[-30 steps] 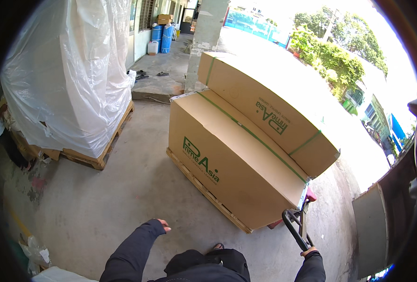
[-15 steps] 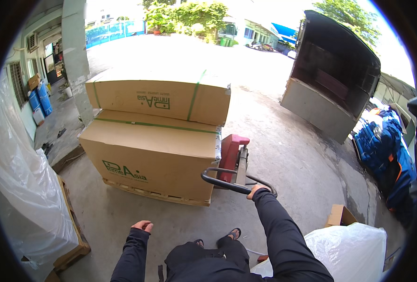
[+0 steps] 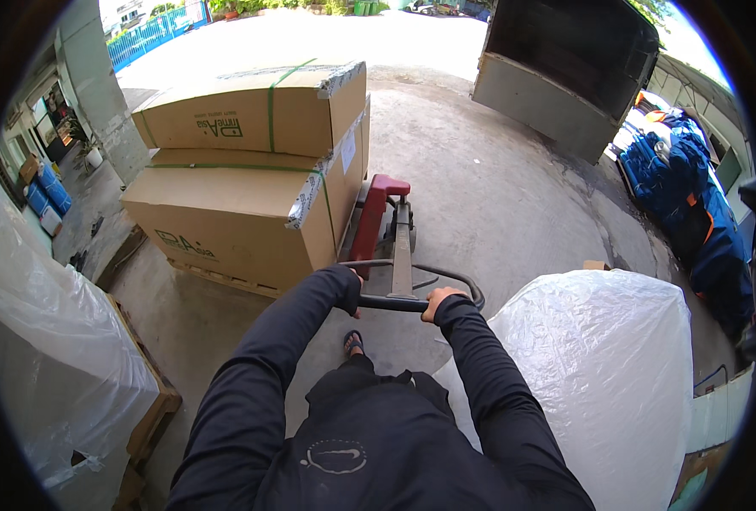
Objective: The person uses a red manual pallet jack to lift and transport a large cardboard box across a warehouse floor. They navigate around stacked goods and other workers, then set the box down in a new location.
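Both my hands are on the black loop handle of a red pallet jack (image 3: 378,223). My right hand (image 3: 440,301) wraps round the right part of the handle's near bar (image 3: 392,303). At the bar's left end is my left hand (image 3: 356,289), closed on it and partly covered by its dark sleeve. Beyond the handle, the jack's red body stands against the right end of a pallet load. That load is a large lower carton (image 3: 225,200) on a wooden pallet (image 3: 225,277), with a second carton (image 3: 216,119) on top, both bound with green straps.
Plastic-wrapped goods (image 3: 54,358) on a wooden pallet stand close at my left. Another plastic-wrapped load (image 3: 599,358) is near my right side. An open-backed truck (image 3: 552,102) is parked far right, with blue bundles (image 3: 684,187) beside it. A concrete pillar (image 3: 101,94) rises at left.
My left hand has come up from my side onto the handle, joining the right. The view has turned and shifted, so the load's right end shows more and the wrapped load at right looms larger.
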A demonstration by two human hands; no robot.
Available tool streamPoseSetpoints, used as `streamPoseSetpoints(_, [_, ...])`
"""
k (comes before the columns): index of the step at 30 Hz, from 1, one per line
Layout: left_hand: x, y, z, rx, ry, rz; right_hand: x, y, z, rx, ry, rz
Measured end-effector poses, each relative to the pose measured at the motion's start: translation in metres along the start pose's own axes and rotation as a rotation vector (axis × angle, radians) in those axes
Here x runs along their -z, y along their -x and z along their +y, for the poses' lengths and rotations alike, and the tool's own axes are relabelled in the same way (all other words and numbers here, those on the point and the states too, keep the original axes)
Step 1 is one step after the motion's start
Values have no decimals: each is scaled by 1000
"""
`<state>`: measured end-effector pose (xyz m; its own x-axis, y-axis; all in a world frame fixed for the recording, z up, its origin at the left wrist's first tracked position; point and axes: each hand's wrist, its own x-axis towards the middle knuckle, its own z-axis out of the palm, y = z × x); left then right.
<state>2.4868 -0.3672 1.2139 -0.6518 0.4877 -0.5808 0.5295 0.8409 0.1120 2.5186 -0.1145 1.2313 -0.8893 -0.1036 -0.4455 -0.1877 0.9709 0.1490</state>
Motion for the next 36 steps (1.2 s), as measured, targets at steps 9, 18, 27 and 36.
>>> streamPoseSetpoints(9, [-106, 65, 108, 49, 482, 224, -70, 116, 6, -46, 52, -66])
streamPoseSetpoints(18, [-207, 150, 99, -47, 451, 352, -139, 205, -89, -135, 4, 66])
streamPoseSetpoints(27, [-241, 220, 132, -87, 358, 321, -157, 304, -130, -194, -16, 27])
streamPoseSetpoints(36, [-240, 306, 205, 63, 158, 212, -156, 414, -130, -157, -82, 42])
